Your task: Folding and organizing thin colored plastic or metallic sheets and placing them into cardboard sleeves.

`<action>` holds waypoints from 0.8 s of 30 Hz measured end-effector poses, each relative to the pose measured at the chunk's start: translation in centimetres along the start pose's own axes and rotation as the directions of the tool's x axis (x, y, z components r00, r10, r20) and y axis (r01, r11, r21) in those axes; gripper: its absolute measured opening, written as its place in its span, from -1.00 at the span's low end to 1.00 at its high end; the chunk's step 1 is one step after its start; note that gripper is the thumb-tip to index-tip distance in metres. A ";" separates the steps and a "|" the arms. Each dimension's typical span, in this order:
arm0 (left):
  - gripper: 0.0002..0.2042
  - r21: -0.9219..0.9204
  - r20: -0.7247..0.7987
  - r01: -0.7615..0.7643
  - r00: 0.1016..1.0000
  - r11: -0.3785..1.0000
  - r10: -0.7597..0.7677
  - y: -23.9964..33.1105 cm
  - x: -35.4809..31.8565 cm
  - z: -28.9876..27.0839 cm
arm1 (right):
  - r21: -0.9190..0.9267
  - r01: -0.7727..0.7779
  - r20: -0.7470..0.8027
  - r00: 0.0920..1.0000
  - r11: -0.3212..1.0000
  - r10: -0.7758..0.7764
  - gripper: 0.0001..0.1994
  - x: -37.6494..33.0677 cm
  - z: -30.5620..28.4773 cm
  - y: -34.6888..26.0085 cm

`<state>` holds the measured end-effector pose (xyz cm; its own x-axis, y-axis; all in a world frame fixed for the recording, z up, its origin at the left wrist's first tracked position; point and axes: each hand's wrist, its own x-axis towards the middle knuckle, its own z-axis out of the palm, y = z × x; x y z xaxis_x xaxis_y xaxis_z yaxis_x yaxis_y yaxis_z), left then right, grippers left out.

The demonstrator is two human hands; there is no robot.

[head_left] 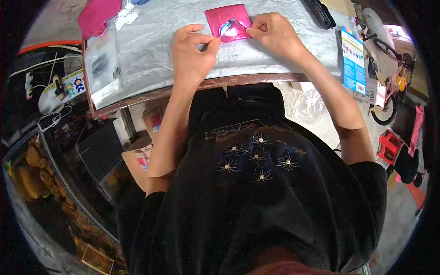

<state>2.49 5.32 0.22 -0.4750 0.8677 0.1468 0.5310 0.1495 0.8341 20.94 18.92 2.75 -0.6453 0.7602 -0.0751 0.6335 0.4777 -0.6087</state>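
Pink foil pouch [228,22], flat on the bench [151,50] at 12 o'clock: judged light, thin, slippery, crinkly; best pinched at its edges. Left hand [195,52] and right hand [270,30] each pinch its near edge, apart. Clear bag [101,66] at 10 o'clock, contents dark and unclear.
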 end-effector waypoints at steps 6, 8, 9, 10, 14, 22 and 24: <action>-0.76 0.082 -0.102 -0.085 0.990 0.993 0.093 -0.2 0.1 1.5 | -0.020 0.025 -0.014 1.000 0.999 -0.026 -0.77 -0.2 0.1 0.3; -0.72 0.153 -0.104 -0.093 0.989 0.984 0.109 -0.5 0.1 1.7 | -0.026 0.034 -0.020 0.999 0.999 -0.035 -0.77 -0.2 0.3 0.5; -0.71 0.187 -0.104 -0.094 0.988 0.978 0.115 -0.6 0.1 1.7 | -0.008 0.046 -0.052 0.998 0.999 -0.047 -0.77 -0.3 0.5 0.6; -0.71 0.187 -0.105 -0.089 0.988 0.978 0.110 -0.7 0.1 1.8 | 0.009 0.059 -0.084 0.995 0.998 -0.058 -0.77 -0.5 0.7 0.6; -0.74 0.086 -0.111 -0.040 0.993 0.995 0.049 -0.9 0.5 2.0 | 0.000 0.080 -0.149 0.986 0.997 -0.079 -0.76 -0.6 1.0 0.4; -0.77 0.135 -0.027 -0.013 0.999 0.991 0.017 -0.6 0.9 1.9 | -0.101 0.072 -0.215 0.972 0.992 -0.092 -0.71 -0.9 1.7 0.5; -0.78 0.175 -0.030 -0.023 0.999 0.984 0.029 -0.4 1.1 1.9 | -0.112 0.084 -0.230 0.967 0.990 -0.108 -0.70 -0.9 1.6 0.4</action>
<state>3.10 7.10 -1.02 -0.4802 0.8572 0.1863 0.6565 0.2104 0.7244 21.11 17.73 1.35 -0.5946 0.7847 0.1750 0.6208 0.5864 -0.5203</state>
